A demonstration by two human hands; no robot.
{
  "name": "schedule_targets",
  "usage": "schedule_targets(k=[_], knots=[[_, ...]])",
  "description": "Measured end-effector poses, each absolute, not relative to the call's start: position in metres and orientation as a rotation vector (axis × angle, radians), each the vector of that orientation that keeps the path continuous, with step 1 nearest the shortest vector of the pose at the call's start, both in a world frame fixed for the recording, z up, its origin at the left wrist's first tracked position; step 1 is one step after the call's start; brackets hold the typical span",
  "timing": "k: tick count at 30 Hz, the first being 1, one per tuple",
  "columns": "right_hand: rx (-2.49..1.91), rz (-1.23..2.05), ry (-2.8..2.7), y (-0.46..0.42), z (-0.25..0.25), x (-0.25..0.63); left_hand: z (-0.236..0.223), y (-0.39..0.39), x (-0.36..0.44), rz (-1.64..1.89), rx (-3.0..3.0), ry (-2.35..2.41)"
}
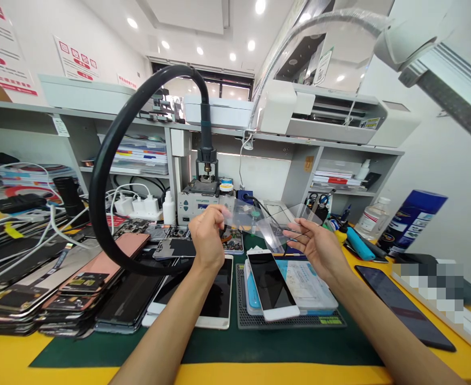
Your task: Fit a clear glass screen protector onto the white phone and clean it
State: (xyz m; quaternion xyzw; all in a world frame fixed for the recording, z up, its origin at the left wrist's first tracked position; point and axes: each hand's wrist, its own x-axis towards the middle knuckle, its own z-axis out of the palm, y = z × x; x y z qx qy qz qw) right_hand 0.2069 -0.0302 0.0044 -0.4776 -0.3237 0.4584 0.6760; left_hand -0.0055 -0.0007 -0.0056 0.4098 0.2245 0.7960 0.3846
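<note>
My left hand (209,235) is closed in a pinch on the near corner of a clear plastic film (245,214). Across from it, my right hand (313,246) grips a thin transparent screen protector (273,235) between thumb and fingers. The two clear sheets meet or overlap between my hands; whether they are joined I cannot tell. Below them lies a white smartphone (273,289) with a dark screen, face up and tilted on a blue and white box (311,289). A white tablet (215,305) lies under my left forearm.
A thick black hose (99,187) loops up at the left, near my left arm. Stacks of phone screens (78,278) fill the left side. A dark tablet (404,305), a blue spray can (412,222) and a clear bottle (374,216) are at the right. A green mat (283,347) covers the yellow bench.
</note>
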Motion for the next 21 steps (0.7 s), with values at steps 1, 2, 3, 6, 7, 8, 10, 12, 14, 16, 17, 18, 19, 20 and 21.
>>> schedule_targets(k=[1, 2, 3, 6, 7, 8, 10, 12, 14, 16, 17, 18, 19, 20, 21], knots=[[-1.071, 1.031, -0.725, -0.03, 0.004, 0.207, -0.005, 0.0, -0.007, 2.031, 1.033, 0.569], [-1.068, 1.033, -0.723, -0.03, 0.005, 0.208, -0.004, 0.0, -0.008, 2.034, 1.019, 0.562], [-1.064, 1.034, -0.721, -0.03, 0.005, 0.209, -0.004, 0.001, -0.009, 2.037, 1.004, 0.552], [-1.047, 1.041, -0.724, -0.03, 0.006, 0.21, -0.001, 0.003, -0.013, 2.048, 0.96, 0.524], [-1.042, 1.043, -0.725, -0.03, 0.007, 0.21, -0.001, 0.003, -0.014, 2.047, 0.954, 0.523], [-1.038, 1.046, -0.727, -0.03, 0.007, 0.211, 0.0, 0.004, -0.015, 2.045, 0.945, 0.526], [-1.034, 1.051, -0.728, -0.031, 0.008, 0.212, 0.001, 0.006, -0.018, 2.045, 0.921, 0.532], [-1.03, 1.059, -0.73, -0.031, 0.008, 0.213, 0.002, 0.007, -0.021, 2.038, 0.892, 0.528], [-1.019, 1.064, -0.734, -0.031, 0.007, 0.213, 0.004, 0.008, -0.024, 2.023, 0.875, 0.519], [-0.997, 1.065, -0.741, -0.03, 0.004, 0.214, 0.006, 0.009, -0.028, 2.008, 0.884, 0.506], [-0.984, 1.063, -0.744, -0.029, 0.002, 0.214, 0.008, 0.009, -0.03, 2.008, 0.903, 0.495], [-0.968, 1.062, -0.747, -0.028, 0.001, 0.215, 0.009, 0.009, -0.032, 2.016, 0.921, 0.49], [-0.955, 1.06, -0.749, -0.027, -0.001, 0.215, 0.011, 0.01, -0.035, 2.022, 0.959, 0.485], [-0.944, 1.062, -0.754, -0.026, -0.002, 0.216, 0.012, 0.01, -0.038, 2.026, 0.979, 0.497], [-0.939, 1.065, -0.755, -0.025, -0.003, 0.217, 0.012, 0.011, -0.041, 1.997, 1.009, 0.52]])
